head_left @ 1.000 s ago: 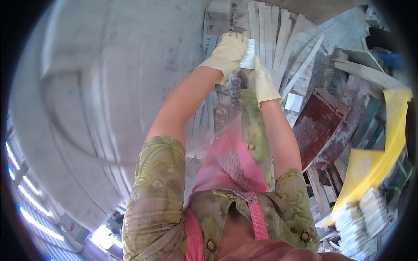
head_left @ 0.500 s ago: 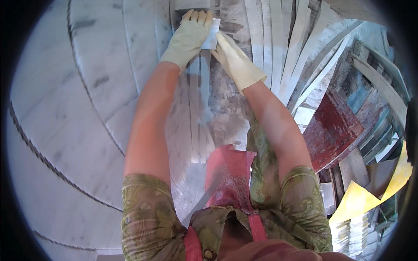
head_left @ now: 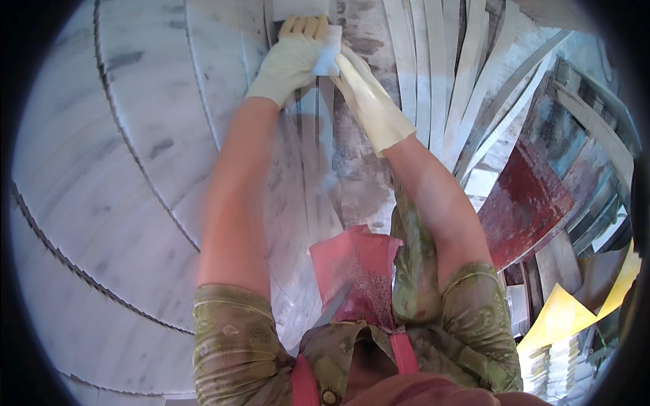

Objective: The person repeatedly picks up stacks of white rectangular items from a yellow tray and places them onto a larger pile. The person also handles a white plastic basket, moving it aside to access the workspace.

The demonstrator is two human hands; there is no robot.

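Both my hands are far out in front at the top of the view, in pale cream rubber gloves. Between them is a small flat white rectangular piece (head_left: 328, 53). My left hand (head_left: 288, 61) covers its left side, fingers side by side and bent over towards the far end; the thumb is hidden. My right hand (head_left: 357, 88) grips its right edge, thumb along the near corner, the other fingers mostly out of sight. Under the hands run narrow pale strips (head_left: 309, 149). A pale block (head_left: 298, 8) lies just beyond my left fingertips.
Large white slabs with grey marks (head_left: 135, 169) fill the left. A stained board (head_left: 359, 169) lies right of the strips. Long thin pale strips (head_left: 437, 74) fan out at the right, near a dark red panel (head_left: 525, 203) and a yellow sheet (head_left: 558, 318). A pink apron (head_left: 355, 271) hangs before me.
Both hands keep their hold on the white piece and have barely shifted. My left forearm is blurred by motion. The surroundings have moved slightly in the picture.
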